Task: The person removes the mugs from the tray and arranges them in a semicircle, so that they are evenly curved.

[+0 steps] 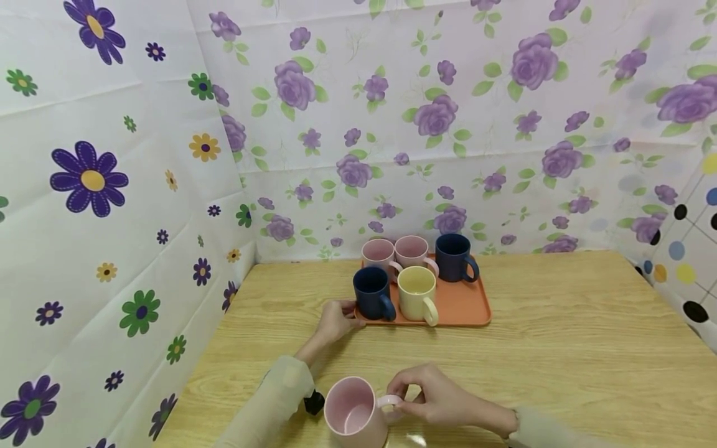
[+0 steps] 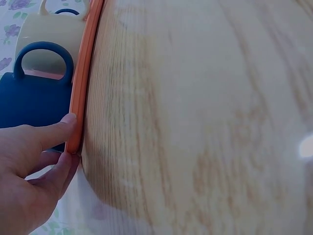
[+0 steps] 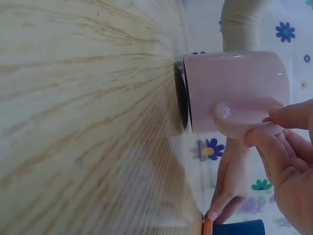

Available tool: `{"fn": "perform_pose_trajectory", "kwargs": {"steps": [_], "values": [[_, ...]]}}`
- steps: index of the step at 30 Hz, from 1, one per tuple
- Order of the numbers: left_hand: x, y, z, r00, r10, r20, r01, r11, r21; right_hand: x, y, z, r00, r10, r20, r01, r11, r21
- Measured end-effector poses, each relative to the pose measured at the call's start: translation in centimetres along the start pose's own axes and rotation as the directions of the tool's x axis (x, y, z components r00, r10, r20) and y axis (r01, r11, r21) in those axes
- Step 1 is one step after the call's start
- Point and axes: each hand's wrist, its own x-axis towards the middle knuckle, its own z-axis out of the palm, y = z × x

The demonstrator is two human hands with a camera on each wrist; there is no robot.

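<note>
Pinching the near pink cup by its handle with the right hand; ahead, by the tabletop's back edge, gripping the orange tray with the left hand.

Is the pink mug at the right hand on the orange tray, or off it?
Off. In the head view, wood tabletop shows between the pink mug and the orange tray. The right hand pinches its handle.

A pale wood-grained desk spreads beneath everything. Behind it hangs a white cloth with purple roses and green leaves. A daisy-printed cloth covers the left side; a white sheet with coloured dots lines the right.
</note>
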Motion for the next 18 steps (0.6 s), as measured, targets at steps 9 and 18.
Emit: {"fn": "perform_pose_trajectory", "kwargs": {"steps": [9, 18], "values": [[0.0, 0.2, 0.0, 1.000, 0.013, -0.006, -0.013, 1.000, 0.005, 0.5, 0.3, 0.4, 0.997, 0.070, 0.038, -0.072, 0.997, 0.042], [0.0, 0.0, -0.2, 1.000, 0.023, 0.010, -0.023, 0.999, 0.037, 1.0, 0.4, 0.6, 0.985, 0.145, 0.089, -0.155, 0.981, 0.119]]}}
